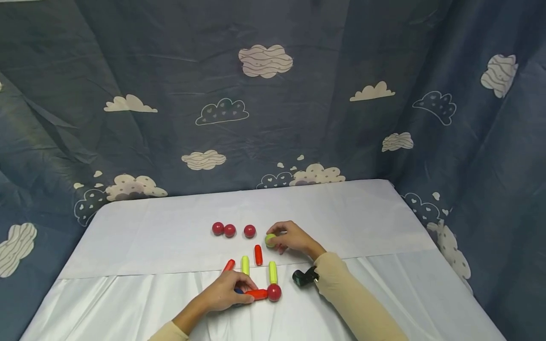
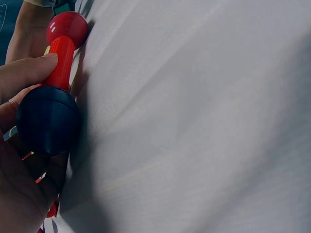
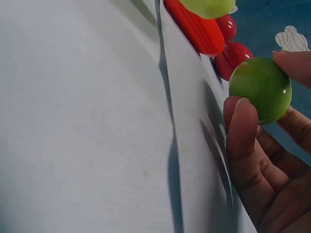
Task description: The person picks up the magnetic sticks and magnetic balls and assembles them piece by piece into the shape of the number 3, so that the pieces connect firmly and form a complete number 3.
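Observation:
My left hand [image 1: 228, 291] grips a red rod [image 1: 257, 294] near the table's front, thumb laid along it. On one end of that rod sits a dark blue ball [image 2: 48, 121], mostly covered by the fingers in the head view. A red ball [image 1: 274, 292] is at its other end, and from this ball a yellow-green rod [image 1: 273, 272] points away from me. Farther back, my right hand [image 1: 294, 239] pinches a green ball [image 3: 260, 90] between thumb and fingertips. Past the left hand lie a second yellow-green rod [image 1: 245, 265] and a red rod [image 1: 229, 265], partly hidden.
Another red rod [image 1: 258, 255] lies between the hands. Behind it, three red balls [image 1: 250, 231] stand in a loose row on the white tablecloth [image 1: 367, 222]. A dark cloud-patterned curtain [image 1: 298, 118] hangs behind the table. A black camera [image 1: 304, 277] sits at the right wrist.

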A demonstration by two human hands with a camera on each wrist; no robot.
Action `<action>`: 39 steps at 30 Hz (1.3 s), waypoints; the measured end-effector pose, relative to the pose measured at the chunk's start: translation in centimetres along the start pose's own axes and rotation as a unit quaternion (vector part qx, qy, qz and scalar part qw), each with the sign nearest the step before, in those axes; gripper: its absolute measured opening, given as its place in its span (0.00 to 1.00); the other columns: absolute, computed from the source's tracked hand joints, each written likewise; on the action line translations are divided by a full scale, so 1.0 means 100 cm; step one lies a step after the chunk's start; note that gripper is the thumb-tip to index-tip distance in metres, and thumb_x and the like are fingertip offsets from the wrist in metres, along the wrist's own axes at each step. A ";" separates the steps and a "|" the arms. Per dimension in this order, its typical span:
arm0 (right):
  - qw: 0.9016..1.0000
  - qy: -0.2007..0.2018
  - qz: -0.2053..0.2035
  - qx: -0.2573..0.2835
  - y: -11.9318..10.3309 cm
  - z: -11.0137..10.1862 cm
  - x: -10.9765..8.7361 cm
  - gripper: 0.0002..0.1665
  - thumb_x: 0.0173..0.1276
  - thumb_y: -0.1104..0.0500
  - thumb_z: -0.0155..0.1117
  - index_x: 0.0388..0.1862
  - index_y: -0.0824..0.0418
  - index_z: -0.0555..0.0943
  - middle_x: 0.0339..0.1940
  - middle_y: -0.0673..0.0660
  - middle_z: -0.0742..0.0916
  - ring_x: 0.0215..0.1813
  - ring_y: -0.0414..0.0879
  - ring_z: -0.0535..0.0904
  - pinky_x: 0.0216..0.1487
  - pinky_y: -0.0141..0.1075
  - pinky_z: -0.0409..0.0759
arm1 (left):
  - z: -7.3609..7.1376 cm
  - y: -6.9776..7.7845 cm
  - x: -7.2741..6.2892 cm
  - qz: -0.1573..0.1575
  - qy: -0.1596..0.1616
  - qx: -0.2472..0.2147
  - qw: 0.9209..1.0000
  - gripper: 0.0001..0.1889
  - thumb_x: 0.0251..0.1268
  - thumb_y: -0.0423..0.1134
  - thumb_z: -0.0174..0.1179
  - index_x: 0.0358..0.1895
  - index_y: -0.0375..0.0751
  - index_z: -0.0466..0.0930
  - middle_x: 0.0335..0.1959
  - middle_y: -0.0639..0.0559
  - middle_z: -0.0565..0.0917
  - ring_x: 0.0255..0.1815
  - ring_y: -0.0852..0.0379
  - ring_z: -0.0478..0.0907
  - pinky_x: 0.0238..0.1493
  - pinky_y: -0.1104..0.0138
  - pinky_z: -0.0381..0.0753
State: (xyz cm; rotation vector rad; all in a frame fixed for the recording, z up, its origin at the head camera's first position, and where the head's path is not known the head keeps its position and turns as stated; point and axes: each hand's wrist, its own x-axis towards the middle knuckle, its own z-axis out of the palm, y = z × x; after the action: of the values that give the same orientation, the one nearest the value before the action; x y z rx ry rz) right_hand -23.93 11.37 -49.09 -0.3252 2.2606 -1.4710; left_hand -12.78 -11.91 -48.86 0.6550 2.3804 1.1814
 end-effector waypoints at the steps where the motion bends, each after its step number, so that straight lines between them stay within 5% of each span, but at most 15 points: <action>1: 1.000 0.000 -0.002 0.000 0.000 0.000 -0.001 0.15 0.61 0.62 0.68 0.47 0.64 0.81 0.44 0.58 0.82 0.30 0.47 0.80 0.31 0.40 0.82 | 0.000 0.000 0.000 -0.001 0.001 0.000 1.000 0.06 0.55 0.38 0.70 0.36 0.48 0.86 0.30 0.64 0.80 0.32 0.66 0.72 0.38 0.71 0.71; 39: 0.998 -0.038 -0.017 -0.038 0.006 0.008 -0.022 0.16 0.58 0.60 0.71 0.45 0.63 0.84 0.34 0.53 0.85 0.24 0.43 0.77 0.27 0.35 0.79 | 0.000 -0.002 0.000 0.005 0.004 0.009 1.000 0.06 0.55 0.39 0.70 0.36 0.48 0.86 0.28 0.65 0.79 0.30 0.67 0.71 0.35 0.71 0.70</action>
State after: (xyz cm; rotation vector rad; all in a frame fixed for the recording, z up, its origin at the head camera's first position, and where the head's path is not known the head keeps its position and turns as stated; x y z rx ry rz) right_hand -21.63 11.88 -49.49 -0.4375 2.2658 -1.3679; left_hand -12.84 -11.98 -49.00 0.6702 2.4009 1.1697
